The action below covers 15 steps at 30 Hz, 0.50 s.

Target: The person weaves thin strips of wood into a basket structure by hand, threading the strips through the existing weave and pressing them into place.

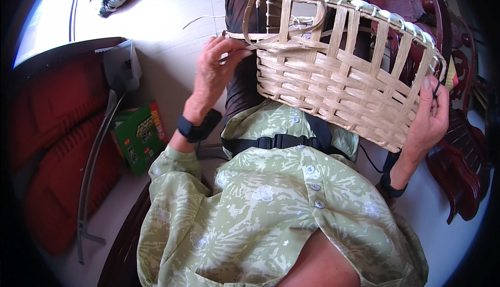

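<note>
Tan woven basket (333,81), tilted, over the person's thighs – lower part tightly woven, bare uprights spaced above, up to a rim bound with white lacing (364,7). Left hand (217,58) at the basket's left end: grip together, thumb and fingertips pinched on a loose flat strip (291,41) that runs across the uprights just above the woven part. Another length of strip loops up past the rim. Right hand (433,111) at the opposite end: grip clamped on the basket's right edge, thumb on the near face. Thin dark item (436,89) at the right fingers, too small to tell. Black bands on both wrists; green patterned shirt (260,209), black strap with buckle (284,141) across the waist. Left side: red cushions (62,157), curved metal stand (92,177), green box (138,137) – right side: dark red carved wooden furniture (458,183). Pale tiled floor (182,0) beneath.
</note>
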### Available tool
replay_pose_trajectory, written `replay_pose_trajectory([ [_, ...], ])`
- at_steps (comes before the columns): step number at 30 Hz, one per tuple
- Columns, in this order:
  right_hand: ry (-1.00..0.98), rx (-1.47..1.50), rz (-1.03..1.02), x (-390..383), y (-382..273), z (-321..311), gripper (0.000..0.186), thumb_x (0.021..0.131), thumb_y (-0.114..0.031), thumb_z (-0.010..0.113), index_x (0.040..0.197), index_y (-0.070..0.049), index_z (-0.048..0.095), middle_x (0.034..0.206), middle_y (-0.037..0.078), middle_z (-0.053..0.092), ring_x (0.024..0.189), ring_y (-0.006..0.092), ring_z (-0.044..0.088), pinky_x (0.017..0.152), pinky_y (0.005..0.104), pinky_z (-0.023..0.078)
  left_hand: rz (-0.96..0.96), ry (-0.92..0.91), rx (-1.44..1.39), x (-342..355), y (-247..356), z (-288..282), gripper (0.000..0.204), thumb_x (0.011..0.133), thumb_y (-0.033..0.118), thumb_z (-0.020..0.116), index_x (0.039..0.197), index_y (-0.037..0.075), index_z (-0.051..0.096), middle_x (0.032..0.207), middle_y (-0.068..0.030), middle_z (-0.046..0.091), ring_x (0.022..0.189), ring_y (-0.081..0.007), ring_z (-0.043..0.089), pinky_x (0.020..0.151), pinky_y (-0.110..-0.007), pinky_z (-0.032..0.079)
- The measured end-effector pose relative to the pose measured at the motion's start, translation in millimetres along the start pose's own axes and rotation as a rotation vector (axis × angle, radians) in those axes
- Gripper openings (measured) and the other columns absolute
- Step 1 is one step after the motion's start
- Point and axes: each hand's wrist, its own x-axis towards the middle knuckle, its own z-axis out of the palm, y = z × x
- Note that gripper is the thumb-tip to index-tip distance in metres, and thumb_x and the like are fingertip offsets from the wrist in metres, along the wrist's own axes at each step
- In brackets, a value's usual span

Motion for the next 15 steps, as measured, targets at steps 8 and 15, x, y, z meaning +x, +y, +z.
replay_pose_trajectory([
  [8,0.018,0.007,0.013,-1,2,0,0.018,0.098,-0.021,0.065,0.096,-0.003,0.068,0.09,-0.005,0.065,0.074,0.0067,0.047,0.071,0.0223,0.041,-0.65,0.228,0.842,-74,-140,-190,0.018,0.09,0.021,0.07,0.1,0.007,0.071,0.091,-0.011,0.072,0.09,-0.0244,0.068,0.079,-0.037,0.052],
  [15,0.013,0.013,0.008,0,-1,1,0.017,0.098,-0.02,0.065,0.099,-0.003,0.068,0.09,-0.004,0.066,0.077,0.0057,0.051,0.072,0.022,0.043,-0.265,0.313,0.644,-62,-97,-141,0.032,0.085,0.011,0.072,0.117,0.009,0.069,0.109,-0.0117,0.071,0.099,-0.0284,0.069,0.087,-0.039,0.056],
])
